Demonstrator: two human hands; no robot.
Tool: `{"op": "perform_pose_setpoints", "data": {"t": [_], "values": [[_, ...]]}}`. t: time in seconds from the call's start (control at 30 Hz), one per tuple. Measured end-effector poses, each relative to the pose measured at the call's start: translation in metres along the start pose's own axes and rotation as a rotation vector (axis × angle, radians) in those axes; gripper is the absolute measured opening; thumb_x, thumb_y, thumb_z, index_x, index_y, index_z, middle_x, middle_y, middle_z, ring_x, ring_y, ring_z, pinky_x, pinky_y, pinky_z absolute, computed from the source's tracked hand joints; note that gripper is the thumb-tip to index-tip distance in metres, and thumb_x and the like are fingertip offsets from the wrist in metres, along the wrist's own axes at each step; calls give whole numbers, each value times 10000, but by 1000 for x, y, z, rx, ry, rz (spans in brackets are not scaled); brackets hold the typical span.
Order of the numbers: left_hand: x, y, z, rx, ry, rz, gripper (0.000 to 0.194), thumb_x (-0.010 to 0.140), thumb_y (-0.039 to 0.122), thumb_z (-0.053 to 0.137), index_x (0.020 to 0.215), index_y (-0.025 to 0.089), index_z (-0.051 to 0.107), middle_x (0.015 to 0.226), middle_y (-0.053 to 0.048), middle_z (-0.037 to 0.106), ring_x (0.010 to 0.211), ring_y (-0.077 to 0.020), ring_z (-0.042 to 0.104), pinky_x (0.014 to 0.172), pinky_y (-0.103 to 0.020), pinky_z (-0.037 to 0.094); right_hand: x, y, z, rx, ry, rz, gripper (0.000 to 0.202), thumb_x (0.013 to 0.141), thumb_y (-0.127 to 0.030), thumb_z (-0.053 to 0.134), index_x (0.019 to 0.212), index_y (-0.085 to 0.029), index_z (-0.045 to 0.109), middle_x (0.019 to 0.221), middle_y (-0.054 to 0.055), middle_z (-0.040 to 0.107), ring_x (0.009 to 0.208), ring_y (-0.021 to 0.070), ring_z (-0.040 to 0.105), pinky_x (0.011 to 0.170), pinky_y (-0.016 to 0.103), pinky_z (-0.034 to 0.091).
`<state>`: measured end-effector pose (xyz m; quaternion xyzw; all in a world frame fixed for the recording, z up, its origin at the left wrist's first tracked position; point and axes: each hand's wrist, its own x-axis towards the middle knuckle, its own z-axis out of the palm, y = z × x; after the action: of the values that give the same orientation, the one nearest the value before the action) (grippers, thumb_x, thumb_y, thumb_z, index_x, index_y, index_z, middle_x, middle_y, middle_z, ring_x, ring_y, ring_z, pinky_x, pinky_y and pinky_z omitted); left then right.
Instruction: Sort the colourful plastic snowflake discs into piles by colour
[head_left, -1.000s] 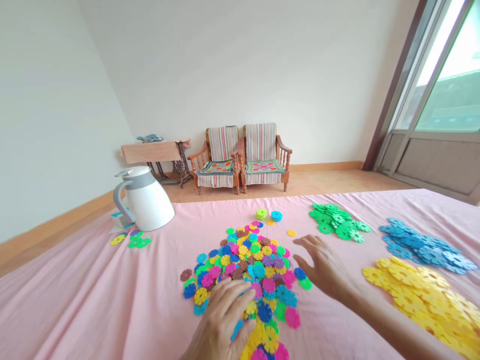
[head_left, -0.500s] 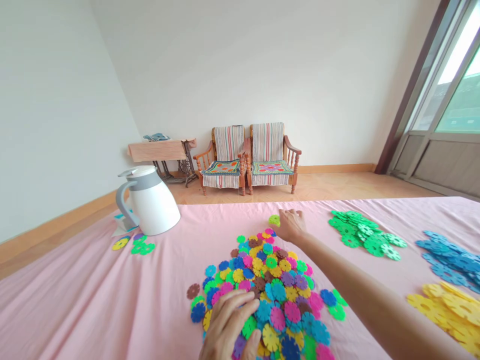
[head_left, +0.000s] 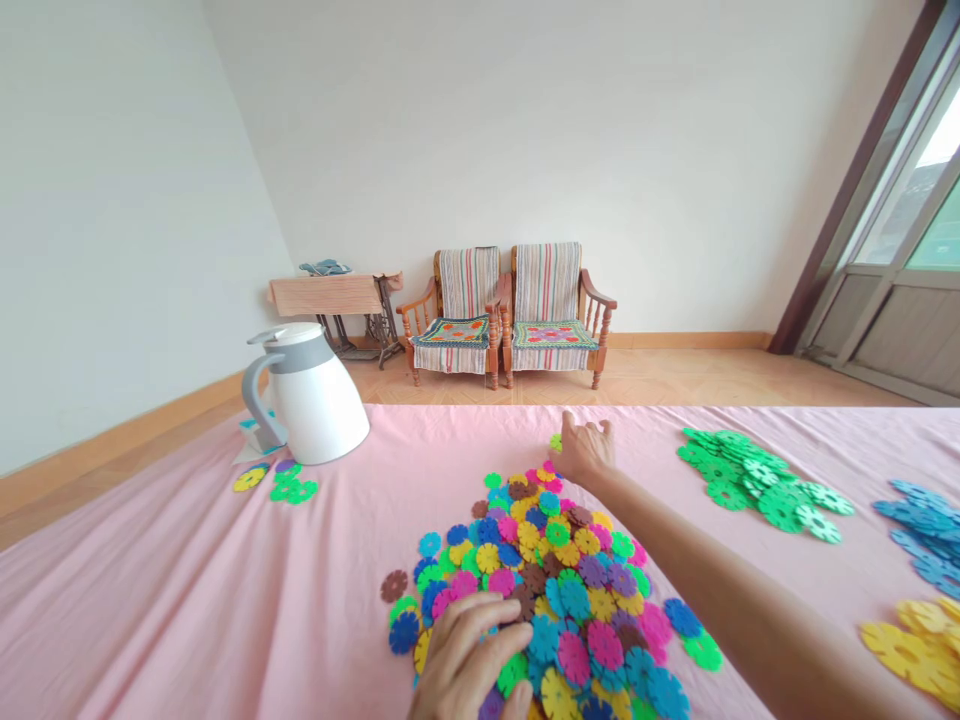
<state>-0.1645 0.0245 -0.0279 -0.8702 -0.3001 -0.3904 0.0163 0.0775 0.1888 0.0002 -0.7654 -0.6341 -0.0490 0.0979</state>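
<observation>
My left hand (head_left: 472,660) rests on the near left part of a heap of flower-shaped plastic discs (head_left: 559,600) in mixed colours. Its fingers are bent a little and apart, with nothing held. Beyond the heap, my right hand (head_left: 587,452) is low over the pink cloth with its fingers apart. A yellow-green disc (head_left: 556,441) lies against its left side, partly covered by it. The right fingertips point away from me, so whatever is under them is hidden.
Sorted discs lie to the right: a green pile (head_left: 757,480), a blue pile (head_left: 926,535) and a yellow pile (head_left: 919,650). A white jug (head_left: 322,410) stands at the left, with several loose discs (head_left: 289,485) before it. Two wooden armchairs (head_left: 547,310) stand beyond the pink cloth (head_left: 187,600).
The whole view has shifted slightly. My right hand now covers more of the yellow-green disc, and its fingers look more spread. My left hand stays on the heap.
</observation>
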Motion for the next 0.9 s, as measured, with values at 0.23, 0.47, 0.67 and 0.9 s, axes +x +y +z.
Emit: {"op": "perform_pose_setpoints", "data": {"t": [0.23,0.47,0.67,0.9], "values": [[1,4,-2,-19,-6,-35,259,791,224,609,1050,212,624,1012,-76,674,975,-202,633,828,-311,559,17,48,-23,67,-73,-32,456,826,-395,463,1195,-129,494,1093,159,630,1035,294,548,850,400,340],[4,5,-5,-18,-57,-58,296,793,212,618,1089,217,618,1046,-72,668,1005,-195,620,848,-303,554,16,93,-20,81,-253,-257,559,688,-160,637,1235,-172,523,1122,104,626,1018,217,575,814,261,407],[4,4,-5,1,-55,-65,265,798,227,611,1062,218,634,1032,-71,673,995,-196,627,850,-302,551,18,92,-7,63,-315,-363,614,683,-202,671,1270,-212,492,1106,110,599,1008,236,573,808,293,417],[3,4,-4,-16,-59,-70,251,796,210,609,1045,219,635,1031,-69,672,992,-193,626,851,-303,550,26,90,-9,23,-346,-420,353,693,-179,646,1044,-213,628,963,83,627,925,232,589,765,290,412]]}}
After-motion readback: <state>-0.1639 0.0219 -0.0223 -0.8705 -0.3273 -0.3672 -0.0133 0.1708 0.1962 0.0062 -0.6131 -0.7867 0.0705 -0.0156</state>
